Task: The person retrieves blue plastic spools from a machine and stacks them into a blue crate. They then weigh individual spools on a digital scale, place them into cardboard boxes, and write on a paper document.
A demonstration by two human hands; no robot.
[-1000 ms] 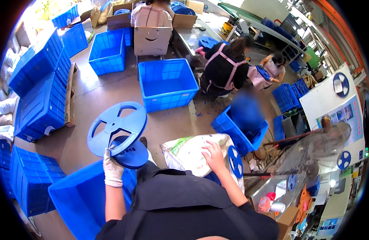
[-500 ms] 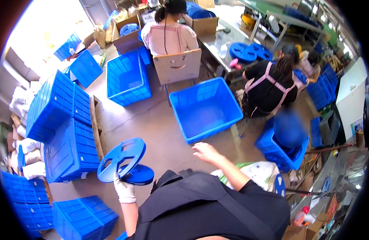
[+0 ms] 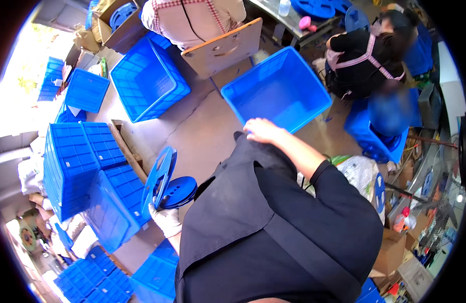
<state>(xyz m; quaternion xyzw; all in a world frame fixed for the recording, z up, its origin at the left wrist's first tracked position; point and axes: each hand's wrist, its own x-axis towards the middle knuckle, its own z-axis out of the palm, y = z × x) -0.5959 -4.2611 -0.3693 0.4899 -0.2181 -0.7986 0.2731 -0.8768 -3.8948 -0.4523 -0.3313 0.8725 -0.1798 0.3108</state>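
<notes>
- Blue stacked plastic crates [image 3: 74,164] are standing at the left, bearing ribbed walls, beside a wooden pallet [image 3: 126,151].
- Farther off, an open-topped blue crate [image 3: 147,76] is sitting on the floor, tilting in the fisheye view.
- Near the pallet, a spoked blue reel disc [image 3: 166,160] is standing almost edge-on, its lower rim meeting the gloved fingers.
- In a white glove, the left hand [image 3: 166,220] is gripping this disc at its lower edge.
- Solid dark-blue discs [image 3: 180,191] are lying just right of it, one over another; whether they are joined to it I cannot tell.
- A wooden chair back [image 3: 223,48] is standing behind a seated co-worker [image 3: 195,17].
- Bare, the right hand [image 3: 261,130] is hanging with fingers loosely bent and unclenched; whether it is touching the large blue crate [image 3: 278,88] beyond, I cannot tell.
- Blue reels [image 3: 314,7] are lying on a desk at the top.
- A white sack [image 3: 357,171] is bulging near the right elbow, another spoked disc [image 3: 379,192] leaning beside it.
</notes>
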